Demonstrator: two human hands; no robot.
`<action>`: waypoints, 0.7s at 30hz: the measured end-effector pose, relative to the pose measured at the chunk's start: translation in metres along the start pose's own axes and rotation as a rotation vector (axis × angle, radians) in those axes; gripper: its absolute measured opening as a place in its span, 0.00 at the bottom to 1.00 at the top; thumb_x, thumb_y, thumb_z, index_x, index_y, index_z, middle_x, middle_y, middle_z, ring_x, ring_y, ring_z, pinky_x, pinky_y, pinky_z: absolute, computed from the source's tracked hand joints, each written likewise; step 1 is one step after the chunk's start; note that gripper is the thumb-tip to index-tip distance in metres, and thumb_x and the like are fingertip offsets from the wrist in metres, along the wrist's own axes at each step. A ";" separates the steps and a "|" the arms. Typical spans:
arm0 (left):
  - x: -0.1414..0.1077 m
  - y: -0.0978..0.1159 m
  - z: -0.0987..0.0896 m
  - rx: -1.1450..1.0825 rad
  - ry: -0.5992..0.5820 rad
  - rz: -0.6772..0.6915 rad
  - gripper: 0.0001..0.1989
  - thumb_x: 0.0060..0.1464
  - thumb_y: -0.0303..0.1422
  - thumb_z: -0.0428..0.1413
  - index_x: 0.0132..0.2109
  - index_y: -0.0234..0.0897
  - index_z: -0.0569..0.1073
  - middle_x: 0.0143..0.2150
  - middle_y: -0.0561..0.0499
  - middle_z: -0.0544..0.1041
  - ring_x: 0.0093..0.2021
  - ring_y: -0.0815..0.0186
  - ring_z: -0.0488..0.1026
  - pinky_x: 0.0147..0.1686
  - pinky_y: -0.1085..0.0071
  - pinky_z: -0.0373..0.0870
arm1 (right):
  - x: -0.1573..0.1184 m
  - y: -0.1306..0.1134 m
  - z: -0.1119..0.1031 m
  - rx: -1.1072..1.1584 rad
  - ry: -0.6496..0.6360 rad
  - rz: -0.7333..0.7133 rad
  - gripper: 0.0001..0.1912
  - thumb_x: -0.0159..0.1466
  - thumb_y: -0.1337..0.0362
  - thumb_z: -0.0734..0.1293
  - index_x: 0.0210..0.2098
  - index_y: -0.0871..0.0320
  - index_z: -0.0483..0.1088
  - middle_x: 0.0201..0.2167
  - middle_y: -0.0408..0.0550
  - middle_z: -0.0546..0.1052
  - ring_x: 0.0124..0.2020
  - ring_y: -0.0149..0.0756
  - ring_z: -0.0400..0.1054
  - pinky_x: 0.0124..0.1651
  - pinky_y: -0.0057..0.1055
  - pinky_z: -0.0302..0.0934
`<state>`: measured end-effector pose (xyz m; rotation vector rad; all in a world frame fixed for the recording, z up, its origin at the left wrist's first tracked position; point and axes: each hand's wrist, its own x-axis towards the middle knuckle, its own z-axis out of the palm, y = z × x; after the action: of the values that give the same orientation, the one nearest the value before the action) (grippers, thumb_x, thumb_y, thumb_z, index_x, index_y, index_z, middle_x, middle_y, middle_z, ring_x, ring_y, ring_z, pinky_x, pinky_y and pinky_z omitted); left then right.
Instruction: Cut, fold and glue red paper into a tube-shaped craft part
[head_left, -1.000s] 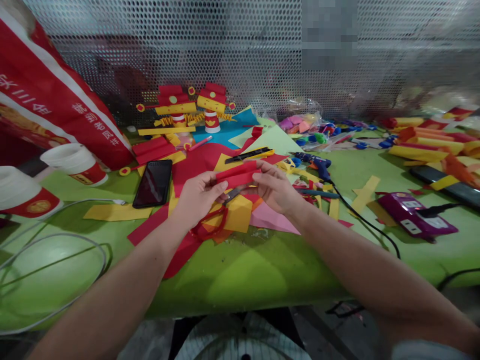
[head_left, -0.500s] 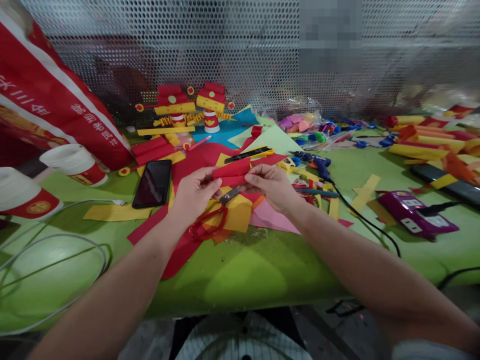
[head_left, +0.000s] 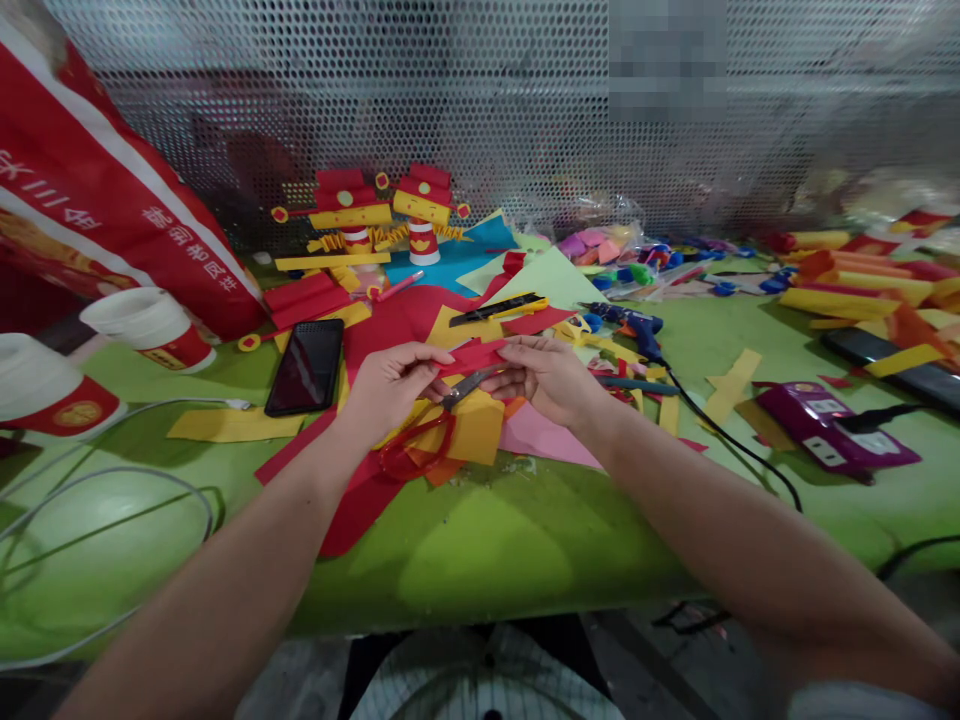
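Note:
Between my two hands a small folded piece of red paper [head_left: 474,356] is stretched just above the pile of coloured paper. My left hand [head_left: 397,385] pinches its left end between thumb and fingers. At the right end, my right hand [head_left: 544,375] grips it the same way. Scissors with red handles [head_left: 417,447] lie on the paper scraps below, their blades partly under the red piece and my fingers. A yellow and black utility knife [head_left: 501,309] rests just beyond my hands. Pink paper [head_left: 547,435] and orange-yellow paper [head_left: 478,425] lie beneath.
Left of my hands are a black phone [head_left: 305,367], white cups [head_left: 150,328] and a red bag [head_left: 112,180]. Finished paper figures [head_left: 422,205] stand at the back. To the right are a blue glue gun [head_left: 630,318] with its cord and a purple power strip [head_left: 836,425].
The red paper has tilted and now shows as a narrower strip. My fingers have shifted along its ends, and both hands still hold it.

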<state>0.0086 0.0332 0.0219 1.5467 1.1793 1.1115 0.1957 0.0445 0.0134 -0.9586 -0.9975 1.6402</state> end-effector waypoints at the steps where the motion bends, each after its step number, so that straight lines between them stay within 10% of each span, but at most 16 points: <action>1: 0.000 0.000 -0.001 0.032 0.001 0.004 0.08 0.47 0.30 0.52 0.34 0.36 0.76 0.21 0.53 0.74 0.24 0.69 0.74 0.29 0.72 0.73 | 0.000 -0.001 0.000 0.005 -0.003 0.023 0.04 0.56 0.66 0.66 0.26 0.60 0.69 0.21 0.48 0.78 0.20 0.34 0.73 0.22 0.25 0.68; 7: 0.000 -0.002 -0.005 0.200 -0.007 0.093 0.09 0.47 0.29 0.50 0.33 0.37 0.75 0.25 0.52 0.76 0.25 0.70 0.74 0.30 0.72 0.72 | 0.000 -0.003 0.001 0.031 0.007 0.073 0.15 0.57 0.54 0.66 0.25 0.60 0.68 0.21 0.51 0.78 0.21 0.36 0.73 0.23 0.28 0.69; 15: -0.001 0.004 -0.003 0.179 0.109 0.067 0.12 0.46 0.33 0.53 0.40 0.38 0.71 0.22 0.56 0.70 0.24 0.69 0.71 0.26 0.74 0.67 | 0.000 -0.001 0.003 0.007 0.062 0.064 0.06 0.55 0.68 0.70 0.24 0.59 0.68 0.17 0.43 0.76 0.18 0.31 0.72 0.19 0.21 0.66; 21: -0.004 0.013 -0.003 0.186 0.238 0.045 0.09 0.48 0.38 0.52 0.26 0.38 0.66 0.16 0.58 0.61 0.18 0.73 0.59 0.19 0.76 0.56 | 0.000 -0.003 0.006 -0.005 0.110 0.030 0.08 0.56 0.68 0.69 0.23 0.59 0.66 0.15 0.41 0.74 0.15 0.29 0.70 0.18 0.21 0.65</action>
<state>0.0080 0.0276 0.0345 1.6200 1.4486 1.2723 0.1915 0.0443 0.0185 -1.0604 -0.9173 1.5921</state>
